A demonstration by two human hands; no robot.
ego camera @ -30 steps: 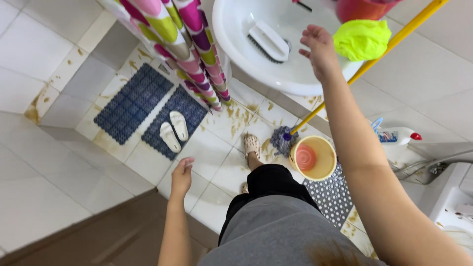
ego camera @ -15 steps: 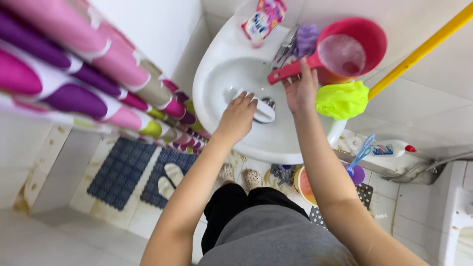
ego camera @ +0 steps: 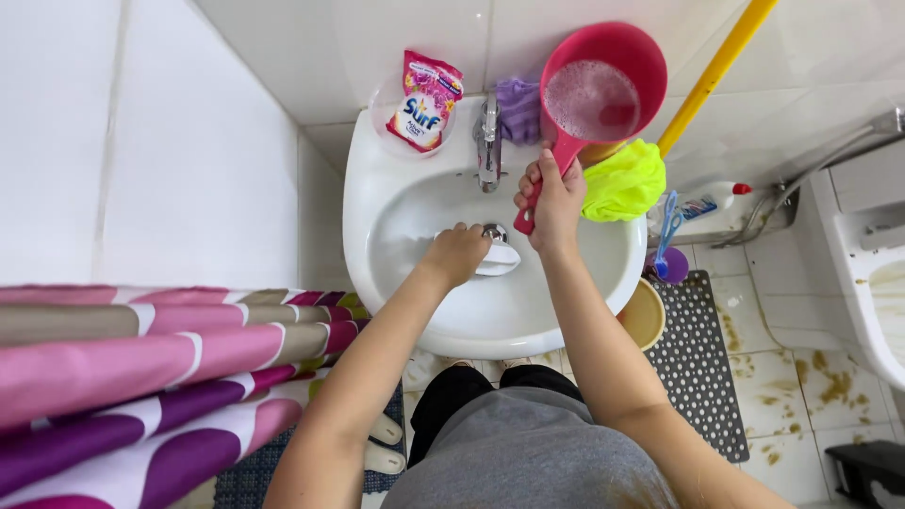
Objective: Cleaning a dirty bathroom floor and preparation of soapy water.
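While the white brush (ego camera: 497, 257) is gripped by the left hand (ego camera: 459, 253) low in the white basin (ego camera: 377, 188), beside the drain (ego camera: 494, 231), the red handle of the pink dipper (ego camera: 603, 94) is clasped in the closed right hand (ego camera: 554, 193) just to the right of the tap (ego camera: 487, 141). Both hands are curled shut round what they hold; no finger is seen spread.

Judged from this, a scrubbing of the basin with soapy water is in hand. It would be done well if the dipper were tilted slowly, so that the foamy liquid is let down onto the bowl's wall rather than over the rim, and if the brush were pressed flat and worked in short strokes round the drain. The dipper's weight should be taken near the bowl end of the handle, since a full scoop held out far is easily spilled.

The dipper is seen as a round, deep, pink scoop with a straight red handle, its inside covered with pale froth. It is held at the far right of the basin, near a purple cloth (ego camera: 519, 108) and above a yellow-green cloth (ego camera: 624, 181). The brush is small, oblong and white, and is half hidden under the fingers.
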